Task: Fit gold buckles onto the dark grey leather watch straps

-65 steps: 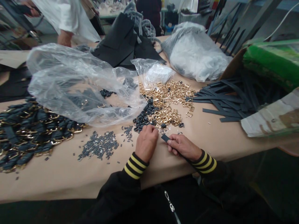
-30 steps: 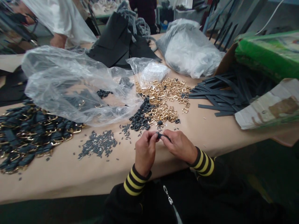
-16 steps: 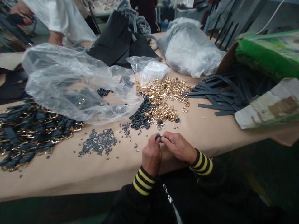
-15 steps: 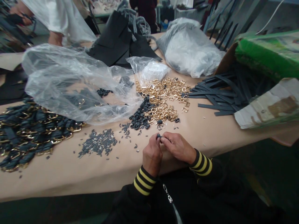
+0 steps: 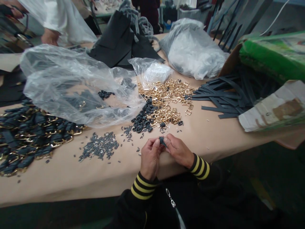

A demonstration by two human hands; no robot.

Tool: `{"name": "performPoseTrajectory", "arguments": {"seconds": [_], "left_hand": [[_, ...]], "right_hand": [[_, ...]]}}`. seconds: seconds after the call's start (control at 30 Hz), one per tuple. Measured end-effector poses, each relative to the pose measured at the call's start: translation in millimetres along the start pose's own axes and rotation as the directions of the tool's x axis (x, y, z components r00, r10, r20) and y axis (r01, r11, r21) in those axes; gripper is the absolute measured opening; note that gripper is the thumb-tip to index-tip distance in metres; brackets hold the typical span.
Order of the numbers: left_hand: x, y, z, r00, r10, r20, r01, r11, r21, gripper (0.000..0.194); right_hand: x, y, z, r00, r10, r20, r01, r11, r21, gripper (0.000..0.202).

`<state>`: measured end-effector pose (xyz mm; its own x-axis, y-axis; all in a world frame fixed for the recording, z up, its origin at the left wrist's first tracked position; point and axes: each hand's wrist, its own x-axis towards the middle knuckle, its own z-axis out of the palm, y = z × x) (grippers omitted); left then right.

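Left hand point(image 5: 150, 157): it pinches the dark strip point(image 5: 162, 140).
Right hand point(image 5: 179, 151): it grips this strip also, near the table's point(image 5: 188, 133) front edge.

Okay, colours only: the desk point(image 5: 205, 133) is plain tan; the buckles point(image 5: 168, 95) around 12 are shiny gold, with blackish loops point(image 5: 143, 121) beside them; the held piece point(image 5: 162, 141) is dark slate blue-grey; strips point(image 5: 228, 95) at 3 are the same kinda shade; the carton flap point(image 5: 269, 111) at 3 is off-white with brown patches; the package point(image 5: 274, 54) toward 2 is loud green; the big heap point(image 5: 26, 140) toward 8 mixes blue-black and gold; the little bits point(image 5: 100, 146) at 8 are dark grey flecked with pale ones; sheets point(image 5: 114, 38) at 11 are solid black; best part, both cuffs point(image 5: 144, 187) are black with bright yellow stripes
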<state>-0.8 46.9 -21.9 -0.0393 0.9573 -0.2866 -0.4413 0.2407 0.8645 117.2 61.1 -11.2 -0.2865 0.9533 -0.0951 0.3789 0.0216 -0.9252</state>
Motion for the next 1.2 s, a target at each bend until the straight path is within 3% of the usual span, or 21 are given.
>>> {"name": "performPoseTrajectory", "arguments": {"seconds": [0.07,0.23,0.47,0.57,0.63,0.7,0.73,0.8,0.87,0.93,1.03,1.2], "left_hand": [[-2,-3,0.9,0.999,-0.038,0.013,0.038,0.999,-0.011,0.015],[-7,-3,0.8,0.99,-0.082,0.114,0.061,0.983,0.175,0.017],[-2,7,0.1,0.997,-0.021,0.074,0.012,0.993,0.115,0.019],[1,9,-0.6,1.0,-0.016,0.018,0.014,0.995,0.102,0.02],[9,13,-2.5,0.998,0.001,0.07,-0.02,0.961,0.275,0.019],[22,20,-5.7,0.978,0.115,0.176,-0.196,0.799,0.568,0.018],[31,23,-7.4,0.946,0.198,0.255,-0.322,0.635,0.702,0.019],[49,32,-10.2,0.83,0.315,0.461,-0.536,0.219,0.815,0.018],[65,39,-10.8,0.744,0.213,0.634,-0.62,-0.134,0.773,0.018],[78,45,-8.7,0.716,0.051,0.697,-0.643,-0.341,0.686,0.018],[89,50,-2.6,0.696,-0.064,0.715,-0.657,-0.459,0.598,0.02],[98,54,6.0,0.689,-0.172,0.704,-0.695,-0.434,0.573,0.023]], "right_hand": [[-1,1,3,0.998,0.038,-0.04,-0.039,0.999,-0.024,0.022],[-2,1,2,0.998,0.051,-0.041,-0.054,0.997,-0.055,0.027],[0,-1,-11,0.991,-0.057,0.125,0.063,0.997,-0.037,0.022],[-1,1,-18,0.974,0.017,0.226,-0.028,0.999,0.044,0.019],[-1,3,-23,0.961,0.072,0.268,-0.11,0.986,0.127,0.02],[1,6,-29,0.967,0.094,0.235,-0.144,0.969,0.202,0.021],[3,7,-32,0.974,0.101,0.201,-0.147,0.962,0.23,0.021],[6,11,-36,0.983,0.12,0.14,-0.155,0.95,0.27,0.02],[9,15,-39,0.984,0.138,0.113,-0.165,0.944,0.285,0.018],[11,17,-41,0.982,0.149,0.112,-0.176,0.94,0.292,0.018],[11,19,-40,0.978,0.162,0.129,-0.194,0.934,0.301,0.019],[11,20,-39,0.978,0.162,0.131,-0.197,0.927,0.321,0.021]]}}
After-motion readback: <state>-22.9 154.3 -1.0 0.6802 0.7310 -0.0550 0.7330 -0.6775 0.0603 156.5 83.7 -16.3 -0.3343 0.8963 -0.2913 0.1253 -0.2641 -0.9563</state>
